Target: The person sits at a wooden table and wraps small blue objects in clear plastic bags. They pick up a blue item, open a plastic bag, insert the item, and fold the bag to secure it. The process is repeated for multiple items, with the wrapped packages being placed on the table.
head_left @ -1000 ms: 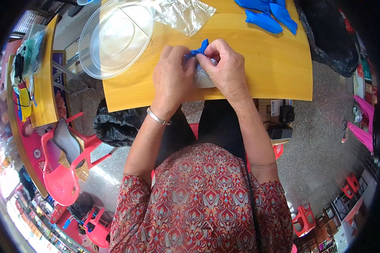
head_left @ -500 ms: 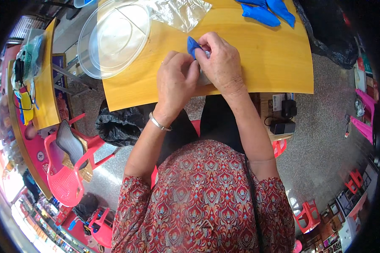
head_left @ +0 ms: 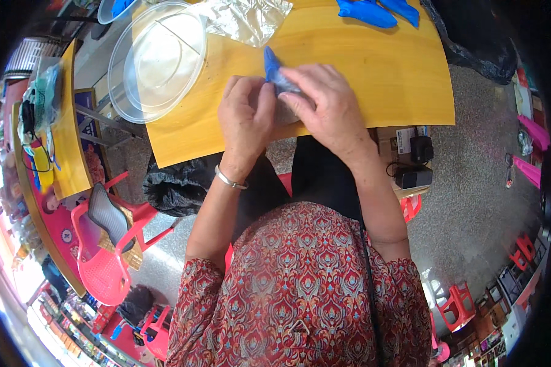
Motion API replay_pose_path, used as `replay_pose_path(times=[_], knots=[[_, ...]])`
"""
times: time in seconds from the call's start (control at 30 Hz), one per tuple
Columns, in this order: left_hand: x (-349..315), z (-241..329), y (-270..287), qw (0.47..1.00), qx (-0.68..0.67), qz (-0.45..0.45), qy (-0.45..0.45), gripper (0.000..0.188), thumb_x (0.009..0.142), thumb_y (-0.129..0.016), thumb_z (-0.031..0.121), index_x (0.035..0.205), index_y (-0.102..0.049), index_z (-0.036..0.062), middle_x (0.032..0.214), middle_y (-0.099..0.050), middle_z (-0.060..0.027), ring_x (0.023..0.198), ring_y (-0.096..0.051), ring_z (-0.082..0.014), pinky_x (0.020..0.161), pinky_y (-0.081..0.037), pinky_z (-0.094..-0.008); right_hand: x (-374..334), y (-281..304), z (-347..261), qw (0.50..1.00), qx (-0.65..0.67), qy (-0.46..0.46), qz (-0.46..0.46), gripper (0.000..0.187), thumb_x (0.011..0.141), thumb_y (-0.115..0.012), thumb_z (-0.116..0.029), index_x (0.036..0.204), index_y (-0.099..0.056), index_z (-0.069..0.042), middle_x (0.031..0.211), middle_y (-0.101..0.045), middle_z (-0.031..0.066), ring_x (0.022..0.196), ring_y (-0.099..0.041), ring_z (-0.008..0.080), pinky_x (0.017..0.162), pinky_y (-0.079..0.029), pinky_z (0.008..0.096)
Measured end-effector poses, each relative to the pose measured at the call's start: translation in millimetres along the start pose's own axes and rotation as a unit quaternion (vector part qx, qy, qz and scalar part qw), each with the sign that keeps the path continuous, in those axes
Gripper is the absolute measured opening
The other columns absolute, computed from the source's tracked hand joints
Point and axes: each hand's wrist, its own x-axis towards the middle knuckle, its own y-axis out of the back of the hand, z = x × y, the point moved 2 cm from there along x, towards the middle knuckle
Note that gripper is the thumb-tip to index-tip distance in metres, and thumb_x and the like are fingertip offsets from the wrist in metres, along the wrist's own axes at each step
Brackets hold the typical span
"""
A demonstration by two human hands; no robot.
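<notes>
The left hand (head_left: 245,113) is drawn narrow, thumb and curled fingers together on the lower end of a blue piece (head_left: 270,63), whose pointed tip sticks up toward the far side of the tabletop (head_left: 386,85). The right hand (head_left: 327,104) is blurred, its thumb and forefinger apart at the other side of the blue piece; whether they pinch anything, I cannot tell. Between and below both hands, near the front edge of the tabletop, sits a greyish lump (head_left: 285,114), mostly hidden, so its kind is unclear. A silver bracelet (head_left: 230,178) circles the left wrist

Left of the hands lies a round clear dish (head_left: 165,70), reaching past the tabletop's left edge. Just beside it, beyond the hands, is a crinkled shiny sheet (head_left: 248,23). More blue pieces (head_left: 368,13) lie at the far right, near a black bag (head_left: 474,46) at the right edge. Below the tabletop, to the left, hangs a second black bag (head_left: 174,186), with a red chair (head_left: 104,278) beyond it
</notes>
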Motion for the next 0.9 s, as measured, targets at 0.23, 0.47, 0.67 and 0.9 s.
replay_pose_path(times=[0.23,0.47,0.67,0.9], knots=[[1,-7,7,0.999,-0.016,-0.041,-0.002,0.005,0.085,-0.063,0.002,0.087,-0.061,-0.002,0.08,-0.055,-0.0058,0.068,-0.052,-0.0133,0.062,-0.042,-0.0249,-2,-20,-1,0.998,0.065,0.011,0.01,0.015,0.079,-0.065,-0.007,0.093,-0.068,-0.004,0.092,-0.06,0.0111,0.09,-0.058,0.0287,0.079,-0.048,0.0387],[1,-4,10,0.996,-0.046,-0.075,-0.032,0.004,0.085,-0.064,0.0,0.086,-0.06,-0.0012,0.082,-0.053,-0.0022,0.07,-0.05,-0.0086,0.063,-0.042,-0.0217,6,-23,4,0.995,0.088,-0.054,0.008,0.013,0.081,-0.064,-0.007,0.094,-0.067,-0.006,0.085,-0.059,0.0118,0.08,-0.061,0.0313,0.071,-0.051,0.0387],[-3,-3,14,0.993,-0.055,-0.107,-0.017,0.006,0.085,-0.065,0.002,0.085,-0.06,-0.0013,0.084,-0.055,-0.0026,0.074,-0.051,-0.0094,0.067,-0.043,-0.0216,16,-24,4,0.985,0.093,-0.143,-0.029,0.02,0.08,-0.067,-0.013,0.099,-0.062,-0.007,0.084,-0.06,0.0119,0.082,-0.062,0.0332,0.07,-0.051,0.04],[-5,-7,15,0.992,-0.067,-0.104,-0.023,0.006,0.086,-0.064,0.003,0.086,-0.059,-0.0014,0.084,-0.054,-0.0031,0.075,-0.052,-0.0099,0.068,-0.043,-0.022,24,-29,13,0.999,0.025,-0.022,-0.006,0.016,0.076,-0.069,-0.02,0.077,-0.061,-0.006,0.077,-0.06,0.0101,0.08,-0.062,0.0314,0.071,-0.05,0.0426]])
